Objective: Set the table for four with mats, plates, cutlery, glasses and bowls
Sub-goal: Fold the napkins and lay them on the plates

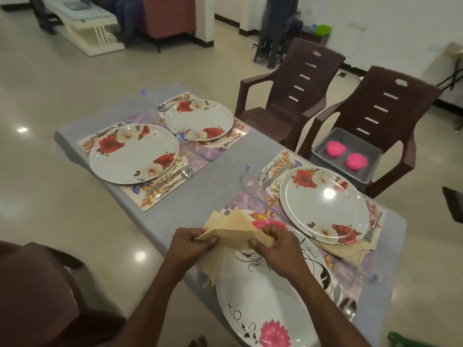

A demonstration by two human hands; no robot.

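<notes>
Pinching the beige napkin (pixel 231 231) between left hand (pixel 193 242) and right hand (pixel 273 242), we should crease it squarely (edges aligned) over the near plate (pixel 263 296).

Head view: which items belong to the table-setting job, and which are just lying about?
Job: four plates, e.g. nearest plate; placemats; forks; glasses; napkins gripped by left hand and right hand; pink bowls in grey tray.
Bystanders: brown chairs; white TV stand.

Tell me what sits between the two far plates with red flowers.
In the head view, a clear glass stands between the left far plate and the right far plate, on the mats' purple edge.
</notes>
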